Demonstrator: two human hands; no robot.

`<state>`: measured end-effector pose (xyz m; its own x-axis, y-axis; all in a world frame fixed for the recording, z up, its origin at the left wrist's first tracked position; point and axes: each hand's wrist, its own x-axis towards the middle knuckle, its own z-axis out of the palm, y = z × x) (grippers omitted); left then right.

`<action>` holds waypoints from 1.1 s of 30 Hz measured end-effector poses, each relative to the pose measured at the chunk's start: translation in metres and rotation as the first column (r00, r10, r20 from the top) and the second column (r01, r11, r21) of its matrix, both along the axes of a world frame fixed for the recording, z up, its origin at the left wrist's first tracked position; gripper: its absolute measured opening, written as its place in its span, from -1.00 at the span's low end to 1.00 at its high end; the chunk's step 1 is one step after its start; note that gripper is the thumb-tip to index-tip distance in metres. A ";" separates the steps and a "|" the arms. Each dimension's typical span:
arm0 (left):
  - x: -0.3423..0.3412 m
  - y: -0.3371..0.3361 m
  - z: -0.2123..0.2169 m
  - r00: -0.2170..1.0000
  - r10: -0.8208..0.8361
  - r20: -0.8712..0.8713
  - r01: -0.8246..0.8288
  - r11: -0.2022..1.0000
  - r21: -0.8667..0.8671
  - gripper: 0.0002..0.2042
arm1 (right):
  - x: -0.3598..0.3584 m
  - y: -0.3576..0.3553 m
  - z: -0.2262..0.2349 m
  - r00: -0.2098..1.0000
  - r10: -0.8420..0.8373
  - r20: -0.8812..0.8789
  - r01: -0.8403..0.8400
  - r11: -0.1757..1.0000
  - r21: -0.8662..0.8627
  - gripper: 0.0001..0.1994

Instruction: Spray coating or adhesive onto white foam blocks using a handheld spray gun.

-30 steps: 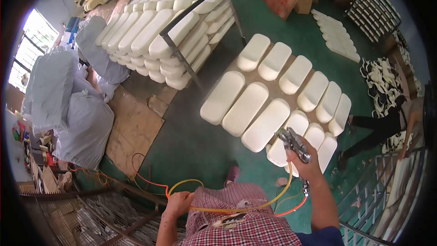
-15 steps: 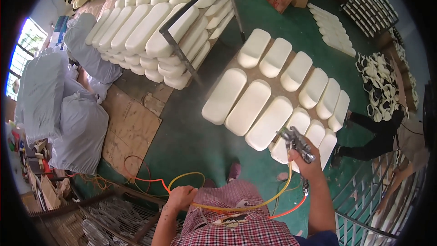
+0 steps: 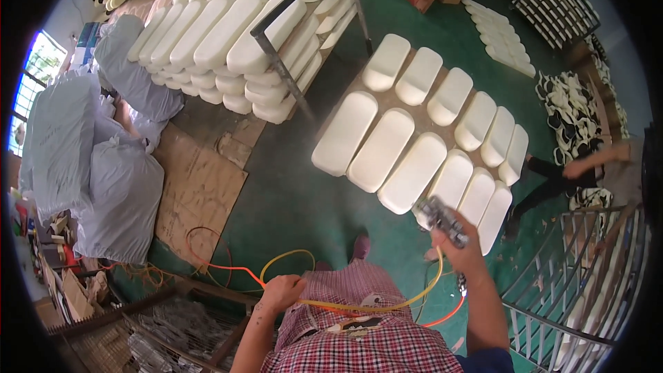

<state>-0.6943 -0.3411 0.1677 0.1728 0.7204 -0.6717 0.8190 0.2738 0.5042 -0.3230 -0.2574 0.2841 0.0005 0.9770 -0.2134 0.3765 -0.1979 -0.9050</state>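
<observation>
My right hand (image 3: pixel 467 252) is wrapped round a metal spray gun (image 3: pixel 443 221), slightly blurred, held over the near edge of a board (image 3: pixel 418 119). Two rows of cream, rounded oblong foam pads (image 3: pixel 412 171) lie on that board. From the gun a yellow hose (image 3: pixel 376 308) loops down and across my checked apron to my left hand (image 3: pixel 283 293). The left fingers are closed round this hose and an orange hose (image 3: pixel 242 269), at waist height. What the gun's nozzle gives off cannot be made out.
A metal-framed rack (image 3: pixel 280 69) stacked with similar pads stands far left. Grey sacks (image 3: pixel 124 193) and flattened cardboard (image 3: pixel 197 186) lie left. At right, another person's arm (image 3: pixel 595 161) reaches out above a metal rack (image 3: pixel 552 304). Hoses trail across the green floor (image 3: pixel 276 193).
The spray gun has shifted slightly left along the near pads, with my right hand. My left hand has moved slightly right. The other person's arm is now stretched out.
</observation>
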 end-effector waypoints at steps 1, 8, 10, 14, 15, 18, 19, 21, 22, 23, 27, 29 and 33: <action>-0.002 -0.004 -0.003 1.000 -0.016 0.011 0.016 1.000 0.016 -0.64 | 0.000 0.003 0.002 0.995 -0.099 -0.029 0.098 0.995 -0.021 -0.58; -0.012 -0.019 -0.003 1.000 -0.010 0.004 0.010 1.000 0.000 -0.64 | -0.020 -0.033 -0.001 0.996 0.079 -0.053 -0.081 0.995 -0.050 -0.55; -0.011 -0.020 0.002 1.000 -0.012 0.025 0.012 1.000 0.008 -0.63 | -0.025 -0.041 0.001 0.994 0.098 -0.041 -0.099 0.995 -0.029 -0.55; -0.011 -0.023 0.012 1.000 -0.011 0.008 0.012 1.000 -0.013 -0.62 | -0.009 -0.055 0.001 0.999 -0.049 0.008 0.049 0.997 -0.064 -0.55; -0.009 -0.025 0.012 1.000 -0.029 0.002 0.029 0.999 -0.014 -0.62 | -0.009 -0.061 -0.003 0.999 -0.037 -0.007 0.036 0.995 -0.089 -0.55; 0.000 -0.027 0.014 0.999 -0.051 -0.011 0.051 0.998 -0.028 -0.61 | -0.014 -0.067 -0.004 0.992 0.129 -0.004 -0.129 0.992 -0.006 -0.56; 0.004 -0.027 0.015 0.998 -0.054 -0.019 0.053 0.998 -0.045 -0.61 | -0.016 -0.064 0.001 0.995 0.093 -0.027 -0.093 0.995 -0.019 -0.56; 0.013 -0.025 0.015 0.999 -0.050 -0.017 0.049 0.998 -0.032 -0.61 | -0.004 -0.058 0.001 1.000 0.013 -0.021 -0.013 1.000 -0.008 -0.56; 0.018 -0.024 0.016 0.999 -0.044 -0.013 0.044 0.999 -0.023 -0.61 | 0.004 -0.056 0.001 0.998 -0.066 -0.015 0.066 0.998 -0.001 -0.56; 0.025 -0.023 0.016 0.999 -0.048 -0.016 0.048 0.999 -0.019 -0.61 | 0.013 -0.056 0.007 0.998 -0.063 0.030 0.064 0.998 -0.026 -0.55; 0.057 -0.018 0.015 0.996 -0.079 -0.048 0.078 0.997 -0.021 -0.62 | 0.057 -0.065 -0.006 0.999 0.025 0.039 -0.028 0.996 0.081 -0.53; 0.076 -0.016 0.012 0.993 -0.106 -0.049 0.104 0.994 -0.036 -0.62 | 0.082 -0.060 -0.004 0.994 -0.103 0.034 0.101 0.993 0.063 -0.53; 0.110 -0.012 0.009 0.995 -0.095 -0.035 0.095 0.995 0.003 -0.65 | 0.122 -0.050 -0.004 0.959 -0.282 -0.011 0.281 0.950 0.135 -0.57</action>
